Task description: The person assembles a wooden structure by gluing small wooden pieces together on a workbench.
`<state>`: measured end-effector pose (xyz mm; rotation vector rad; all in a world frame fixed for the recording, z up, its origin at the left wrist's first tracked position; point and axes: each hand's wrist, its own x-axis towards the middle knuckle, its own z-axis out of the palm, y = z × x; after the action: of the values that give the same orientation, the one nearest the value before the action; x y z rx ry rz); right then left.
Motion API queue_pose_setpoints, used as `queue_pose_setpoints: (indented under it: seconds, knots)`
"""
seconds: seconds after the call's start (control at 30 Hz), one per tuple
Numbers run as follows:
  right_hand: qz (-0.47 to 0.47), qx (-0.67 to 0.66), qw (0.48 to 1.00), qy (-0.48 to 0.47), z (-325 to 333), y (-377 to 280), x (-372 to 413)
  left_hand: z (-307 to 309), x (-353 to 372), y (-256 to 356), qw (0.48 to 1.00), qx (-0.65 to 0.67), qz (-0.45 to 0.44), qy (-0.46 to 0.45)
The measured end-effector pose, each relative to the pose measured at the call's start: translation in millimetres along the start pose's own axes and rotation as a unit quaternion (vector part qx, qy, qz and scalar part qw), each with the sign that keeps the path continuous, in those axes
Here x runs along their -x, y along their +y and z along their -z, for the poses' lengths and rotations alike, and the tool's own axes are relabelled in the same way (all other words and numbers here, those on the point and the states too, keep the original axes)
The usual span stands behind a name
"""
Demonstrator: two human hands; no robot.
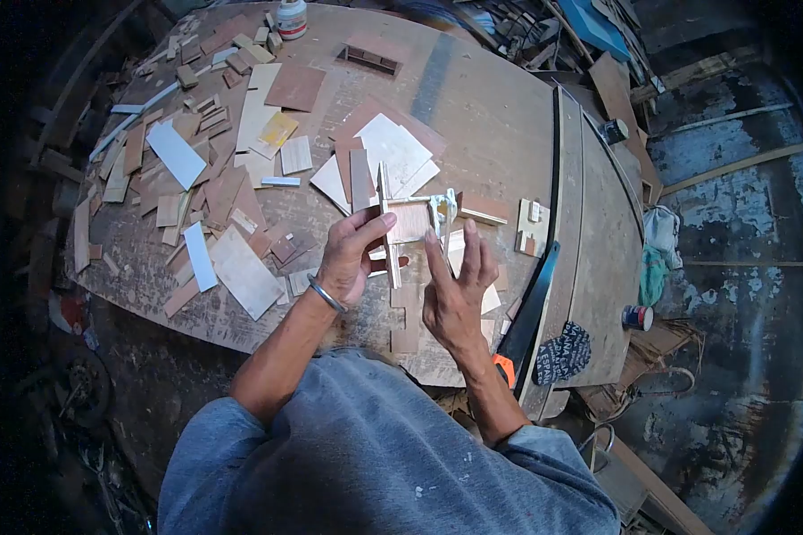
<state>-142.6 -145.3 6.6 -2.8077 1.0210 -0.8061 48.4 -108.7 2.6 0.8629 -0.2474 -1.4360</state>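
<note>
A small wooden frame piece (411,222) is held upright over the table by my left hand (351,254), its thumb on the near face and its fingers behind. White glue (443,207) coats the right end of this piece. My right hand (458,299) is at the lower right of the piece, fingers extended and spread, with the index fingertip at or very near the glued edge. Pale flat boards (387,152) lie on the table behind the piece. A notched wood strip (406,323) lies below it.
The worktable (500,98) bears many wood offcuts (226,192) on the left. A white bottle (292,18) stands at the far edge. On the right are a handsaw (532,308), a dark printed cloth (562,354) and a small can (637,317).
</note>
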Motion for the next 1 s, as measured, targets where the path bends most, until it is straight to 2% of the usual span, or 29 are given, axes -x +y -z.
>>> queue_pose_setpoints:
  seconds: [0.07, 0.17, 0.3, 0.47, 0.67, 0.8, 0.9, 0.93, 1.0]
  knots:
    - [-0.022, 0.013, 1.000, -0.011, -6, 2, 1, -1, 0, 0, 1.000, 0.005, 0.000, -0.003]
    - [0.084, -0.040, 0.996, -0.007, -3, 7, 9, 4, -4, -2, 1.000, -0.005, -0.007, -0.003]
    - [-0.034, -0.200, 0.979, 0.013, 28, 15, -30, 5, -1, -2, 0.999, -0.052, 0.004, -0.005]
    - [0.048, -0.099, 0.993, -0.051, 31, 28, -54, 10, -1, -4, 0.994, -0.107, -0.012, -0.023]
    - [0.029, -0.039, 0.998, -0.039, 29, 38, -61, 10, 3, -4, 0.994, -0.109, -0.027, -0.009]
    - [0.076, -0.074, 0.992, -0.064, 30, 39, -63, 11, 2, -4, 0.992, -0.122, -0.021, -0.010]
    - [0.018, -0.075, 0.996, -0.048, 14, 66, -61, 17, -3, -10, 0.991, -0.134, -0.006, -0.004]
    - [-0.035, -0.101, 0.994, -0.021, 1, 86, -57, 22, -7, -13, 0.991, -0.135, -0.002, 0.000]
    - [-0.122, -0.057, 0.990, -0.042, -30, 130, -48, 35, -14, -18, 0.990, -0.135, 0.025, 0.011]
